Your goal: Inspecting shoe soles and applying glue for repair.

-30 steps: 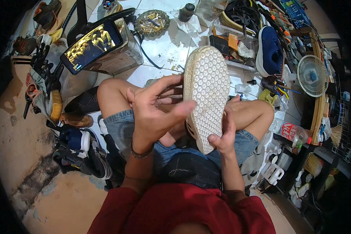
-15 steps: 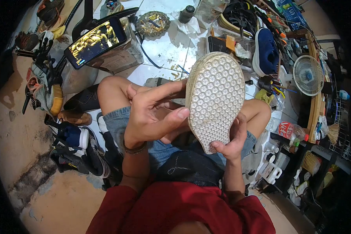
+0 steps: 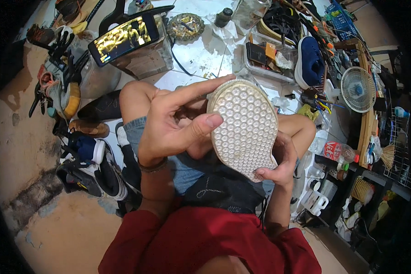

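Note:
A shoe (image 3: 244,125) is held up over my lap, its worn off-white sole with a honeycomb tread facing me. My left hand (image 3: 176,121) grips the sole's left side, the thumb on its edge and the index finger stretched along the toe end. Around the narrower lower part, my right hand (image 3: 281,160) is closed, its thumb pressed against the tread. The shoe's upper is hidden behind the sole. Below it, a black cloth (image 3: 219,194) with a stitched line lies across my denim shorts.
A phone (image 3: 125,39) showing a video leans on a box (image 3: 150,59) at the far left. Beyond the shoe stand a clear tray (image 3: 269,64) of small items and a blue shoe (image 3: 311,64). A fan (image 3: 357,89) is at right; several shoes (image 3: 93,169) lie at left.
The shoe has tilted, its toe end coming down and slightly left. My left index finger now reaches over the toe edge. Both hands keep hold.

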Available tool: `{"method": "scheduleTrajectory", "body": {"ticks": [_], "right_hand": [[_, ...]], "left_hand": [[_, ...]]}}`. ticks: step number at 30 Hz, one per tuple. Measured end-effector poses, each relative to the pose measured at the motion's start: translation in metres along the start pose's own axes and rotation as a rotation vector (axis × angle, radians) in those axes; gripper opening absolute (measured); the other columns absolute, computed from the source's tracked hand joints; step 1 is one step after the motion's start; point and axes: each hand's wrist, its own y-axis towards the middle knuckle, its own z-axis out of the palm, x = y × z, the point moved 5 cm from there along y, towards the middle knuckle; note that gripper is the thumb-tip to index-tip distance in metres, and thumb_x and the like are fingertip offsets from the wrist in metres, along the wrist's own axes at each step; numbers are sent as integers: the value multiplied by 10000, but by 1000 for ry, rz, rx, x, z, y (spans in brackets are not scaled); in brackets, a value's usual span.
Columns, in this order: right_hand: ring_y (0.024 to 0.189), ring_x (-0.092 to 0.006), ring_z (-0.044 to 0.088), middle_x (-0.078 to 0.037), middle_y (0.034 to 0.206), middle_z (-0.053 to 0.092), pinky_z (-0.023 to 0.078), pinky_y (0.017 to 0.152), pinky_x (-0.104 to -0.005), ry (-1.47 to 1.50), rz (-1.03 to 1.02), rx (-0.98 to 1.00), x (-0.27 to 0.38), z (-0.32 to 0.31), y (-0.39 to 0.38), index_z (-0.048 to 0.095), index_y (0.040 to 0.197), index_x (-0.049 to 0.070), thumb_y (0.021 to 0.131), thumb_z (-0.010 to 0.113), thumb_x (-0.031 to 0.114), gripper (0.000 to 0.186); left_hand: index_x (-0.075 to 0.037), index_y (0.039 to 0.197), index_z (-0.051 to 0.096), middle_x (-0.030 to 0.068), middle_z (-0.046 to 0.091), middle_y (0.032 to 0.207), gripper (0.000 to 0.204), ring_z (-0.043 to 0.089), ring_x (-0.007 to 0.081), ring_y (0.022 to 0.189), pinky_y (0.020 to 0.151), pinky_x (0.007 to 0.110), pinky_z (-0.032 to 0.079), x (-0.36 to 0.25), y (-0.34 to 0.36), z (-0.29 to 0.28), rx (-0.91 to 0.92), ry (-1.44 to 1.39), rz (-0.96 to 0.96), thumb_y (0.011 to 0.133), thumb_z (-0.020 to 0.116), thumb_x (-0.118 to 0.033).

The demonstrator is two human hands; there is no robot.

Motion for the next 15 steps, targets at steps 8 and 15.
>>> {"method": "scheduleTrajectory", "body": {"ticks": [8,15], "right_hand": [[1194,-286,544,-200,1258,566,372,1068,-416,136,88,-38,8,6,-4,462,1293,-78,613,864,90,808],[1214,-285,539,-214,1279,558,375,1070,-409,-8,30,-175,26,13,-7,455,1310,-78,624,872,112,824]], "left_hand": [[77,1429,377,133,689,995,632,624,82,855,728,194,484,2,-9,4,46,-135,-28,842,591,-23],[-7,1485,329,41,645,932,749,570,20,769,646,144,437,-3,-10,14,-6,-108,-78,776,563,40]]}}
